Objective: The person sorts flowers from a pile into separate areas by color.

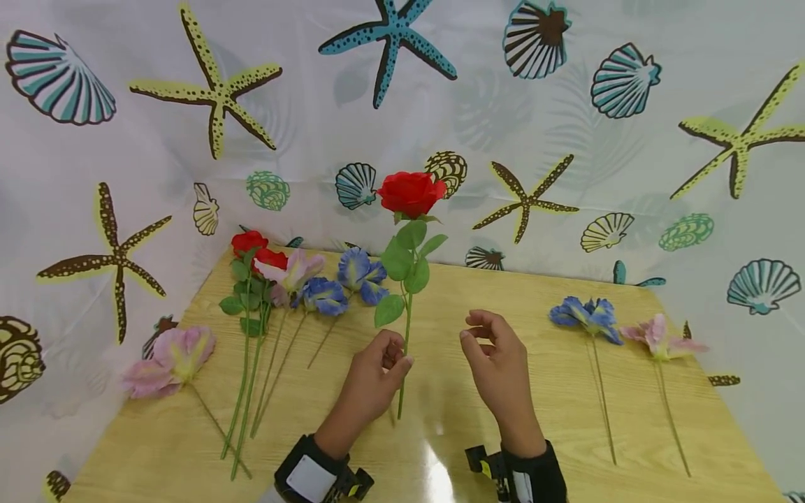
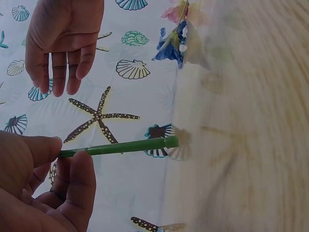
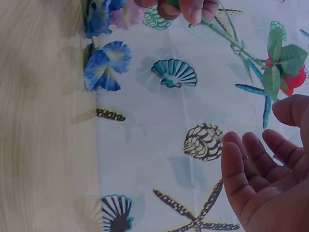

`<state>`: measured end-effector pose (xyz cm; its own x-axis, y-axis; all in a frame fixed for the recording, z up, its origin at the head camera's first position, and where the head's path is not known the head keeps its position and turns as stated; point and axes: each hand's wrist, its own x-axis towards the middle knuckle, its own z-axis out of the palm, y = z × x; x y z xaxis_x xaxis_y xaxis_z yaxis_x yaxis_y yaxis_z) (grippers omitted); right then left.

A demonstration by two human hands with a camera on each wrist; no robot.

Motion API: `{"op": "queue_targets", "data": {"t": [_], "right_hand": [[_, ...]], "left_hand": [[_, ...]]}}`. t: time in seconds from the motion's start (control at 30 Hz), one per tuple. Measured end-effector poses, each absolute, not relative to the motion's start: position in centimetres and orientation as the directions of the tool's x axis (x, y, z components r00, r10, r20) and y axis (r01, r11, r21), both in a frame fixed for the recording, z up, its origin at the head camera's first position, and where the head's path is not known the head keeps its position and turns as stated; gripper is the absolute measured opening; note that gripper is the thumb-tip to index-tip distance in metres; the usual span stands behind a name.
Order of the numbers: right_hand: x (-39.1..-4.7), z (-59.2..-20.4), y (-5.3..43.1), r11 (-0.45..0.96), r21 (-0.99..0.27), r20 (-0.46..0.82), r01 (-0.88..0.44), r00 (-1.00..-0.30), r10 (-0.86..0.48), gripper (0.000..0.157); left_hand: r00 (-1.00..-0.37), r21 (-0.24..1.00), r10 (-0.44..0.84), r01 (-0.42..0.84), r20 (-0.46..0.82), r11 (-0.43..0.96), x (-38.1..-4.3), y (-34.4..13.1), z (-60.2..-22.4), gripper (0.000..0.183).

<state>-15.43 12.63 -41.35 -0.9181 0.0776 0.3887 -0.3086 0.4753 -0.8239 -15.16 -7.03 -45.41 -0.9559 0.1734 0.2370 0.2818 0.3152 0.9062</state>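
Starfish-and-seashell cloth (image 1: pixel 302 140) hangs behind wood-grain table (image 1: pixel 534 293). Along table's left side lie red roses (image 1: pixel 249 242), pink blooms (image 1: pixel 182 353) and blue blooms (image 1: pixel 324 296), stems toward person. Single long-stemmed rose (image 1: pixel 411 195) stands nearly upright over table's middle. Blue flower (image 1: pixel 588 318) and pink flower (image 1: pixel 660 340) lie near each other at right. Left hand (image 1: pixel 377 370) pinches single rose's stem between thumb and fingers; right hand (image 1: pixel 499 356), fingers loosely bent, thumb apart, holds nothing nearby. Black wristbands (image 1: pixel 544 475) circle both wrists.

Screened-off spot (kind of room unclear) with wood-grain table (image 1: pixel 638 419), shell-and-starfish cloth (image 1: pixel 402 129) along back and sides.
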Motion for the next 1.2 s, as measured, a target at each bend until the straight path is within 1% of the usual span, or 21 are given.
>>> {"op": "queue_targets", "data": {"t": [0.13,0.23,0.33,0.57,0.8,0.93,1.2], "right_hand": [[-13.9,-40.1,11.4,0.467,-0.834,0.37,-0.295,-0.926,0.075,0.029],[-12.7,-38.7,10.2,0.444,-0.851,0.347,-0.282,-0.935,0.072,0.035],[-12.0,-37.9,9.4,0.449,-0.844,0.357,-0.295,-0.932,0.06,0.041],[-13.3,-40.1,9.9,0.453,-0.832,0.379,-0.319,-0.924,0.046,0.043],[-13.8,-40.7,9.8,0.435,-0.801,0.47,-0.412,-0.882,0.031,0.042],[-13.8,-40.6,9.8,0.387,-0.814,0.478,-0.434,-0.878,0.022,0.039],[-14.1,-40.3,9.9,0.402,-0.801,0.49,-0.445,-0.872,0.013,0.038]], "left_hand": [[-0.951,0.903,0.198,0.292,0.239,0.315,-14.2,-6.8,-45.4,0.014],[-0.943,0.897,0.224,0.308,0.245,0.316,-13.7,-6.4,-45.4,0.014],[-0.937,0.892,0.234,0.324,0.258,0.315,-13.4,-6.0,-45.3,0.014],[-0.928,0.884,0.254,0.347,0.274,0.313,-13.4,-5.0,-45.4,0.011],[-0.916,0.845,0.292,0.376,0.276,0.379,-13.3,-4.1,-45.6,0.011],[-0.91,0.855,0.314,0.378,0.272,0.354,-13.3,-4.0,-45.5,0.012],[-0.9,0.871,0.331,0.386,0.283,0.305,-13.5,-3.9,-45.5,0.012]]}}
